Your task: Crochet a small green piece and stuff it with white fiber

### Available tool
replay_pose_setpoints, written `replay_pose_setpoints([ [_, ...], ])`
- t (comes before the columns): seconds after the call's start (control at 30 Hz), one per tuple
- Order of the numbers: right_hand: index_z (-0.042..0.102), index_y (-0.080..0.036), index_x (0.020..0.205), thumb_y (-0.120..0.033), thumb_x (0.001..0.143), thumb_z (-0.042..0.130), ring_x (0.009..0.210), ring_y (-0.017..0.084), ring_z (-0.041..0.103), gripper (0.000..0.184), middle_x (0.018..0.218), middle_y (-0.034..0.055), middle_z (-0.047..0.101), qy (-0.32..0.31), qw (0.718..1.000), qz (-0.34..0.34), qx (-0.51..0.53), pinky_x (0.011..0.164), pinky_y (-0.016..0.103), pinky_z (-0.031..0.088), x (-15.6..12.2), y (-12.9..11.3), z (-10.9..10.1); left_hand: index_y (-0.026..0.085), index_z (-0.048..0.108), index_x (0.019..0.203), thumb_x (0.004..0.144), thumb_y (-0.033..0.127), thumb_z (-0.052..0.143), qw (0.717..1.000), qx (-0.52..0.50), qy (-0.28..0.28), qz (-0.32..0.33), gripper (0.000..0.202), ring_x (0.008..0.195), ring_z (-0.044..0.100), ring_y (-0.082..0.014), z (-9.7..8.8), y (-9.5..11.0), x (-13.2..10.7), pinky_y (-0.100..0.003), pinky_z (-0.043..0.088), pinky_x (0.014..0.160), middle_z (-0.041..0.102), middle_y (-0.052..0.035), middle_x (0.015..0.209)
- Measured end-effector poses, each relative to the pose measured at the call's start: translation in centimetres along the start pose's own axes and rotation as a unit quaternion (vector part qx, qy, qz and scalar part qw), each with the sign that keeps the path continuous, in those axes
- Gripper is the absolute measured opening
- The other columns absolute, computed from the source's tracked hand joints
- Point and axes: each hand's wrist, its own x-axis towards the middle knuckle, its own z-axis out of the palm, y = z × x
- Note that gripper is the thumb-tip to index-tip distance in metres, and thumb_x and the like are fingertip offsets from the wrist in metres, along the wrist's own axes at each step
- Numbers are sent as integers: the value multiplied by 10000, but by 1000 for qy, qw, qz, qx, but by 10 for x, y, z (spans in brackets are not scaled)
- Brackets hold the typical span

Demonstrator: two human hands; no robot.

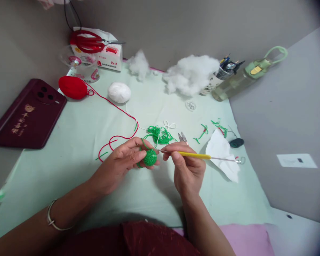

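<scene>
Between the fingers and thumb of my left hand [130, 154] is a small round green crochet piece [150, 157]. My right hand [188, 165] grips a crochet hook [194, 155] with a yellow handle, its metal tip pointing left at the top of the green piece. Whether the tip sits inside a stitch is too small to tell. Green yarn passes over my left fingers. A loose tangle of green yarn [160, 134] lies on the table just beyond both hands, with white yarn across it. Small scissors [183, 138], partly hidden by my right hand, show their blades.
Red yarn [73, 87] and white yarn [119, 92] balls lie at back left, near a maroon phone-like case [29, 113]. White stuffing [193, 74], a pen cup [216, 80] and a green bottle [242, 78] are at the back. White tissue [222, 156] and green scraps lie right.
</scene>
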Motion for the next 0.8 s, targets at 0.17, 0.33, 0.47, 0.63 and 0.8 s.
replay_pose_setpoints([
  [0.17, 810, -302, 1004, -242, 986, 658, 771, 182, 679, 164, 874, 19, 774, -4, 1000, -7, -16, 697, 359, 546, 0, -2, 0, 231, 715, 1054, 964, 382, 712, 1000, 12, 12, -6, 176, 908, 743, -200, 1, 1, -1, -341, 524, 887, 778, -22, 978],
  [0.33, 809, -310, 1017, -220, 985, 657, 784, 180, 686, 180, 883, 12, 782, -12, 999, -9, -28, 732, 369, 556, -1, -4, -1, 228, 705, 1057, 969, 402, 702, 999, 30, 15, -11, 195, 914, 737, -204, 1, 3, -1, -351, 496, 902, 785, -28, 988],
  [0.47, 807, -315, 1012, -249, 986, 655, 786, 188, 687, 168, 882, 14, 782, -11, 999, -9, -32, 725, 377, 555, -1, -2, -1, 220, 708, 1053, 960, 414, 706, 999, 38, 19, -18, 216, 914, 711, -210, 2, 3, 0, -353, 481, 885, 769, -35, 962],
  [0.63, 811, -302, 994, -251, 982, 666, 723, 169, 654, 154, 844, 13, 760, -7, 1000, 7, 14, 659, 348, 533, -1, 0, 0, 224, 741, 1077, 939, 391, 734, 998, 58, 32, -12, 217, 925, 652, -195, 1, 2, 0, -327, 460, 867, 732, -34, 971],
  [0.8, 810, -297, 987, -253, 984, 666, 711, 156, 631, 151, 859, 16, 752, 7, 999, 21, 42, 633, 332, 518, 0, 0, 1, 226, 764, 1061, 904, 386, 776, 997, 62, 49, -7, 225, 895, 614, -176, 0, 2, 1, -302, 445, 841, 719, -30, 955],
])
